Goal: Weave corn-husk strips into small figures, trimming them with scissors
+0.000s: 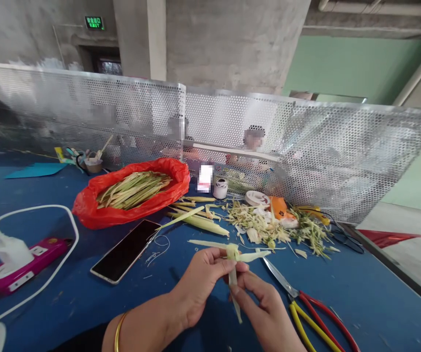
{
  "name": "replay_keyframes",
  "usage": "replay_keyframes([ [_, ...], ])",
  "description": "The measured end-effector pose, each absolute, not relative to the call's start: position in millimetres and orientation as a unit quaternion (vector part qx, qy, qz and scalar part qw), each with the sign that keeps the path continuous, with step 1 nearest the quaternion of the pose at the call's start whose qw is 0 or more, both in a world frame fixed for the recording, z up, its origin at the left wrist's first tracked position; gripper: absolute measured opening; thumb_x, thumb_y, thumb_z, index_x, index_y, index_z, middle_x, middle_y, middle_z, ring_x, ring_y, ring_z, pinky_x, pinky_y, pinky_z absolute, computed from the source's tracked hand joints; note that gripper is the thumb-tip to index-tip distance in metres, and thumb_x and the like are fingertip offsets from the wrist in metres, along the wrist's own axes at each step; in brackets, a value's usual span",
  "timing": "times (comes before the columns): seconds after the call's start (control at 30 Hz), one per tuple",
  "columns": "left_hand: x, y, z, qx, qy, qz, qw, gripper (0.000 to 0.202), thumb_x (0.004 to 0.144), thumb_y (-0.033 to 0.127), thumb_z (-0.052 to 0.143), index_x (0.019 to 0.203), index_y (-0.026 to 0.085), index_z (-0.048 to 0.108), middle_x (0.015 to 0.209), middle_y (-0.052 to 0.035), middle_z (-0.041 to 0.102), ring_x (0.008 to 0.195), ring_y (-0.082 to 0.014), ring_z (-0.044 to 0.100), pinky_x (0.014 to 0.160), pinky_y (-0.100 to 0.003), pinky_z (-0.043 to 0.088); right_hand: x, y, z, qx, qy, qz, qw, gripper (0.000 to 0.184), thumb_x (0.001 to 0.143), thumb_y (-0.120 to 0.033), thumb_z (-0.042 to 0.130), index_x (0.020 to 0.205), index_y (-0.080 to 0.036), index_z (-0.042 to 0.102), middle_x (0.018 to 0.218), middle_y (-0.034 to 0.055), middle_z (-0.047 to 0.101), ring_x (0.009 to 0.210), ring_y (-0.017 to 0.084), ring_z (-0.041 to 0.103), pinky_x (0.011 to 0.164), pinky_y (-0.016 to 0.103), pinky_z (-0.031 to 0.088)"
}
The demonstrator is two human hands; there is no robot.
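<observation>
Just right of the middle, both hands hold a small pale green piece of folded leaf strips point(233, 252), with strip ends sticking out left, right and down. My left hand point(210, 266) pinches it near the knot-like centre between thumb and fingers. My right hand point(257, 293) grips the strip that hangs down, thumb on top. A pair of scissors point(287, 288), one handle red and one yellow, lies beside my right hand. Beyond my hands are loose leaf strips point(203, 222) on the blue table point(129, 303).
A red plastic bag point(96, 215) holds many leaf strips. A phone point(125, 252), a purple power strip point(23, 266) with a white charger, a heap of scraps point(257, 225), a tape roll point(257, 198) and a small jar point(220, 188) lie around. A perforated metal screen point(228, 117) stands behind; people sit beyond it.
</observation>
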State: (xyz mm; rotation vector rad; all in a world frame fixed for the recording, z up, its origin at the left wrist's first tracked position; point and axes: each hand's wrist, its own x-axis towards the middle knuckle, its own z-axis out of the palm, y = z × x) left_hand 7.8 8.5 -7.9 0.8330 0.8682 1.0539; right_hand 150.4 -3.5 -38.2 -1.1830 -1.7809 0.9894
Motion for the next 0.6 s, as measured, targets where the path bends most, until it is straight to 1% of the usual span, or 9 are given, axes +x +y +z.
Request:
replay_keyframes([
  [0.03, 7.2, 9.0, -8.4, 0.378, 0.392, 0.472, 0.693, 0.024, 0.07, 0.03, 0.073, 0.085, 0.012, 0.07, 0.081, -0.0079, 0.073, 0.075, -0.0185, 0.065, 0.074, -0.029, 0.047, 151.3, -4.4, -35.8, -0.452, -0.705, 0.393, 0.38, 0.034, 0.088, -0.039, 0.05, 0.06, -0.02, 0.049, 0.07, 0.0019, 0.051, 0.069, 0.017, 0.049, 0.063, 0.025, 0.041],
  [0.1, 6.0, 10.2, -9.5, 0.388, 0.396, 0.476, 0.683, 0.024, 0.071, 0.032, 0.073, 0.083, 0.011, 0.071, 0.081, -0.0082, 0.073, 0.078, -0.0197, 0.065, 0.077, -0.031, 0.047, 152.1, -6.0, -31.2, -0.424, -0.716, 0.408, 0.375, 0.032, 0.087, -0.035, 0.05, 0.06, -0.02, 0.048, 0.074, 0.0028, 0.051, 0.073, 0.018, 0.05, 0.068, 0.026, 0.042],
  [0.2, 4.8, 11.0, -9.6, 0.393, 0.392, 0.491, 0.672, 0.024, 0.071, 0.032, 0.073, 0.082, 0.011, 0.071, 0.081, -0.0086, 0.073, 0.083, -0.0206, 0.066, 0.084, -0.033, 0.046, 151.4, -7.6, -25.3, -0.387, -0.721, 0.434, 0.378, 0.029, 0.086, -0.031, 0.05, 0.059, -0.02, 0.047, 0.081, 0.0046, 0.052, 0.081, 0.019, 0.052, 0.08, 0.029, 0.044],
  [0.27, 4.4, 10.7, -7.8, 0.379, 0.394, 0.503, 0.669, 0.028, 0.069, 0.031, 0.075, 0.089, 0.012, 0.07, 0.083, -0.0083, 0.074, 0.083, -0.021, 0.066, 0.085, -0.034, 0.046, 150.3, -8.4, -21.5, -0.369, -0.723, 0.445, 0.378, 0.027, 0.084, -0.029, 0.05, 0.059, -0.02, 0.047, 0.084, 0.0053, 0.053, 0.086, 0.021, 0.053, 0.087, 0.031, 0.043],
  [0.37, 3.9, 9.7, -4.6, 0.359, 0.411, 0.513, 0.663, 0.034, 0.068, 0.03, 0.077, 0.097, 0.013, 0.068, 0.083, -0.0078, 0.075, 0.085, -0.0219, 0.067, 0.084, -0.034, 0.048, 148.0, -10.4, -14.9, -0.347, -0.73, 0.45, 0.379, 0.025, 0.082, -0.025, 0.05, 0.057, -0.021, 0.046, 0.09, 0.0066, 0.057, 0.095, 0.022, 0.054, 0.092, 0.032, 0.042],
  [0.43, 3.4, 9.5, -3.6, 0.362, 0.417, 0.515, 0.655, 0.032, 0.069, 0.03, 0.076, 0.095, 0.013, 0.068, 0.083, -0.0083, 0.075, 0.087, -0.0225, 0.067, 0.083, -0.034, 0.048, 146.2, -12.3, -11.0, -0.343, -0.737, 0.445, 0.375, 0.024, 0.081, -0.024, 0.05, 0.058, -0.021, 0.046, 0.097, 0.0072, 0.059, 0.101, 0.023, 0.053, 0.093, 0.031, 0.041],
  [0.5, 3.0, 10.1, -3.8, 0.369, 0.422, 0.513, 0.651, 0.029, 0.07, 0.03, 0.075, 0.093, 0.014, 0.069, 0.083, -0.0082, 0.075, 0.087, -0.0225, 0.067, 0.08, -0.033, 0.049, 145.1, -14.3, -8.9, -0.346, -0.749, 0.434, 0.363, 0.024, 0.082, -0.023, 0.05, 0.059, -0.021, 0.046, 0.101, 0.0072, 0.06, 0.101, 0.022, 0.054, 0.091, 0.03, 0.043],
  [0.53, 2.9, 10.7, -4.1, 0.371, 0.426, 0.51, 0.649, 0.029, 0.07, 0.03, 0.075, 0.093, 0.014, 0.069, 0.083, -0.0078, 0.075, 0.086, -0.0221, 0.067, 0.078, -0.032, 0.049, 145.4, -15.2, -8.6, -0.346, -0.758, 0.426, 0.352, 0.024, 0.083, -0.024, 0.049, 0.059, -0.021, 0.045, 0.1, 0.0072, 0.061, 0.098, 0.021, 0.056, 0.087, 0.029, 0.044],
  [0.6, 2.5, 12.3, -4.0, 0.371, 0.434, 0.507, 0.645, 0.028, 0.071, 0.031, 0.074, 0.093, 0.015, 0.068, 0.081, -0.0065, 0.075, 0.083, -0.0209, 0.067, 0.075, -0.031, 0.049, 148.6, -16.3, -9.5, -0.343, -0.791, 0.393, 0.32, 0.026, 0.085, -0.025, 0.048, 0.06, -0.021, 0.046, 0.092, 0.0067, 0.062, 0.087, 0.02, 0.058, 0.078, 0.027, 0.046],
])
